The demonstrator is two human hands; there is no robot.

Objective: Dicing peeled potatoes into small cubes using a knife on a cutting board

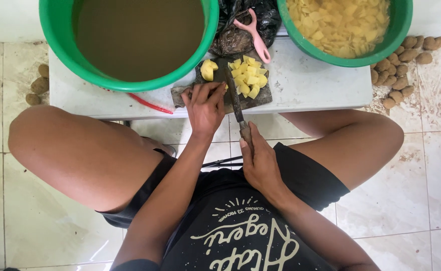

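My left hand (205, 104) presses down on a piece of peeled potato at the near edge of a dark cutting board (260, 98); the piece is mostly hidden under my fingers. My right hand (260, 163) grips the wooden handle of a knife (234, 93), whose blade lies across the board just right of my left fingers. Yellow potato cubes (250, 76) are piled on the board to the right of the blade. A peeled potato half (208, 70) rests at the board's far left.
The board sits on a low white table (311, 83). A green basin of murky water (135, 37) stands at the left, a green basin of cut potato (343, 25) at the right. A pink peeler (253, 32) lies on a black bag. Unpeeled potatoes (398, 75) lie on the tiled floor.
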